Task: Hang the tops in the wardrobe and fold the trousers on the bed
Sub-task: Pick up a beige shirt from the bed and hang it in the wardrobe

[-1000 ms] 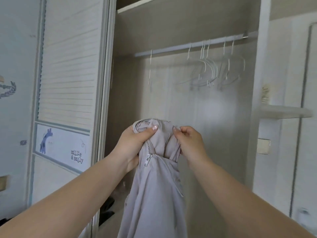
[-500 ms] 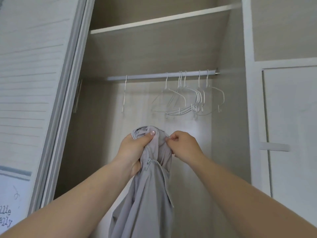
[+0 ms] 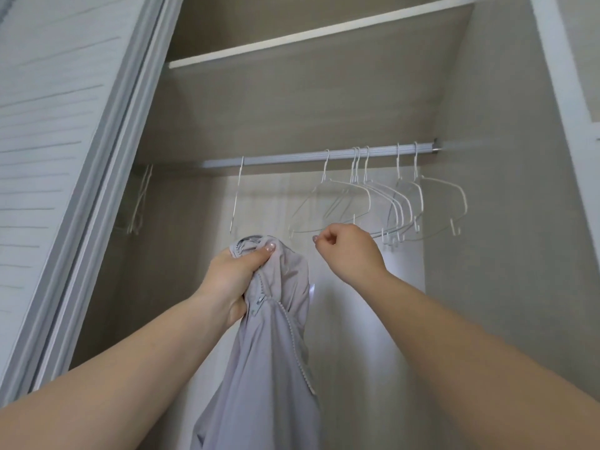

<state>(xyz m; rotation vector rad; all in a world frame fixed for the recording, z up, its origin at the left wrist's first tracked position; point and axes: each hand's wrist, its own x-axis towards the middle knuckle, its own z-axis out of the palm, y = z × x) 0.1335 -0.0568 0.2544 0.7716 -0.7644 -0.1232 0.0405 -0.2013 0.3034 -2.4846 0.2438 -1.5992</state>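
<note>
A pale grey zip-up top (image 3: 269, 352) hangs from my left hand (image 3: 233, 274), which grips its bunched collar in front of the open wardrobe. My right hand (image 3: 349, 251) is off the fabric, raised to the right of the collar with its fingers curled. It sits at the lower wire of the nearest white wire hanger (image 3: 328, 203); whether it touches the wire is unclear. Several more empty white hangers (image 3: 402, 203) hang on the silver rail (image 3: 292, 159) above. No trousers or bed are in view.
One hanger (image 3: 237, 196) hangs edge-on left of the group, and another (image 3: 141, 203) sits by the left wall. A shelf (image 3: 308, 35) runs above the rail. The slatted sliding door (image 3: 65, 125) stands at the left, a white panel (image 3: 558, 92) at the right.
My right hand has let go of the top and risen right towards the hangers. My left hand still grips the collar. My view has tilted up, nearer the rail.
</note>
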